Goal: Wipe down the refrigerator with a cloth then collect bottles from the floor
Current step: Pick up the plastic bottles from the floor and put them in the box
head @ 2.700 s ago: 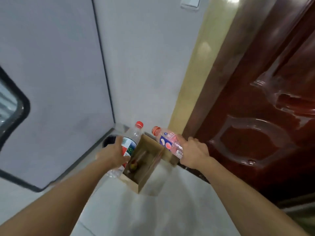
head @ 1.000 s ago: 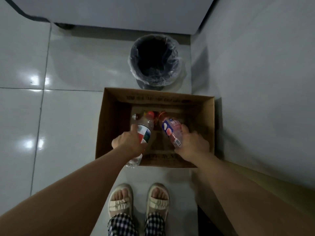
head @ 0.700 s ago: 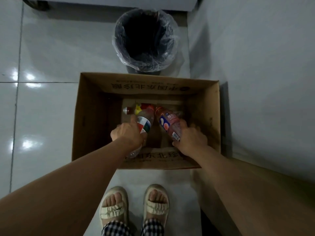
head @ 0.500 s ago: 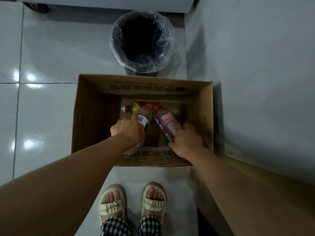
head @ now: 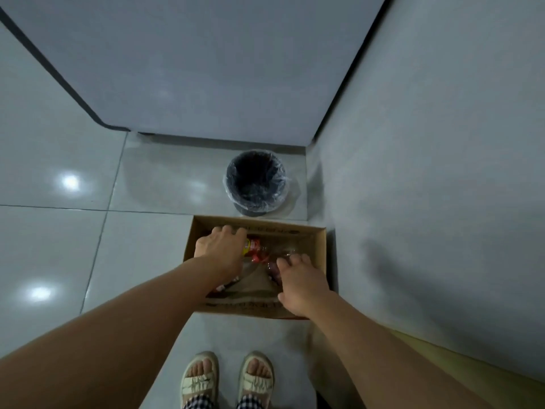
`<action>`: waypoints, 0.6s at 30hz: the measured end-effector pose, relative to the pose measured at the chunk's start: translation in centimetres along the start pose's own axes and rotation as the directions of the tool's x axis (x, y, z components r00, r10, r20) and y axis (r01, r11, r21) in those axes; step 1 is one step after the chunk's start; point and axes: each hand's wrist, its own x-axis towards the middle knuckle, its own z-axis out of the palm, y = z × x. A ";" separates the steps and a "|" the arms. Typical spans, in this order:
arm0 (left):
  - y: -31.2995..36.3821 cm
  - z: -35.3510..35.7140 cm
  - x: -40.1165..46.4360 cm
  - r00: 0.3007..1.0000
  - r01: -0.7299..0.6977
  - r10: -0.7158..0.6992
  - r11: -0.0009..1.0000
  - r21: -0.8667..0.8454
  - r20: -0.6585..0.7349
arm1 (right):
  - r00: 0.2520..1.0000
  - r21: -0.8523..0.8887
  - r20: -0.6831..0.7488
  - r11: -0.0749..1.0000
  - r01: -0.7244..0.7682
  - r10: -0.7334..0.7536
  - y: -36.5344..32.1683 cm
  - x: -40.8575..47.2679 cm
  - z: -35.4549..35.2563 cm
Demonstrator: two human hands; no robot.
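Note:
An open cardboard box (head: 321, 252) stands on the tiled floor by the wall. Several plastic bottles lie inside it; one with a red and yellow label (head: 256, 247) shows between my hands, and a clear one (head: 272, 266) lies partly under my right fingers. My left hand (head: 219, 250) hovers over the box's left part, fingers stretched toward the far rim, holding nothing. Over the right part is my right hand (head: 300, 280), fingers spread and relaxed, also holding nothing. The bottles' lower parts are hidden by my hands and forearms.
A black bin (head: 255, 182) lined with a clear bag stands just beyond the box. The grey refrigerator (head: 206, 69) rises behind it, and a grey wall (head: 442, 157) runs along the right. My sandalled feet (head: 200, 379) are near the box's front.
Both hands have let go of their bottles, which now lie in the box. My hands have lifted and opened, and the view has pulled back and tilted up.

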 end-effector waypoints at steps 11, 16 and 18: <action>-1.2 -18.3 -16.2 0.978 0.076 -0.064 0.996 0.054 -0.200 | 0.969 -0.159 -0.179 0.977 0.145 -0.173 -6.9 -13.9 -15.8; -4.6 -24.1 -23.4 0.937 0.192 -0.170 0.981 0.042 -0.307 | 0.933 -0.217 -0.251 0.954 0.206 -0.259 -11.2 -18.0 -22.6; -6.2 -25.8 -26.1 0.914 0.238 -0.223 0.971 0.001 -0.340 | 0.919 -0.237 -0.264 0.943 0.232 -0.292 -13.4 -19.2 -25.3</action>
